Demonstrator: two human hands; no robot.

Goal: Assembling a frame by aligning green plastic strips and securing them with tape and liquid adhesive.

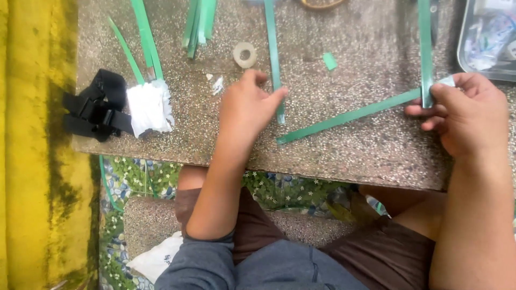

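now the right hand (465, 113) pinches a green strip (349, 115) whose long axis slants down-left across the stone table (365, 156). the left hand (248, 107) pinches another strip (273, 53) running up-down. a clear tape roll (244, 55) lies beside it.

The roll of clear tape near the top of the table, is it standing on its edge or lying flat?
Lying flat. The tape roll shows its full ring and centre hole to the camera, resting on the speckled stone table, untouched by either hand.
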